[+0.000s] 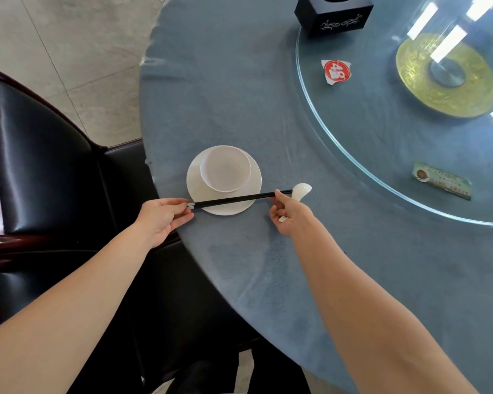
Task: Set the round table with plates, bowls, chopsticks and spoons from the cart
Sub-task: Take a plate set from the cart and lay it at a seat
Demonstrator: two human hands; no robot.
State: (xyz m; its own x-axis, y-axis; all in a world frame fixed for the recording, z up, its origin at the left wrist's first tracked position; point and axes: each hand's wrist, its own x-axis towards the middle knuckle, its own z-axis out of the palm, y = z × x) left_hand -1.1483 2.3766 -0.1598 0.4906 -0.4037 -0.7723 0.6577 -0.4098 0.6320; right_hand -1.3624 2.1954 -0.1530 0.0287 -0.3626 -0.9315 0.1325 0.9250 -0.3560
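Note:
A white bowl [225, 169] sits on a white plate [239, 204] near the edge of the round table [239, 95], which has a blue cloth. Black chopsticks [234, 199] with silver ends stretch level above the plate's near rim. My left hand [165, 216] pinches their silver end at the table's edge. My right hand [289, 213] holds their far end together with a white spoon [302, 191], whose scoop sticks out past the fingers.
A glass turntable [353, 166] with a gold hub [444, 78] covers the table's middle. On it lie a red-and-white sticker [336, 71] and a card [441, 180]. A black box [333, 14] stands at the back. A black chair [40, 166] is on the left.

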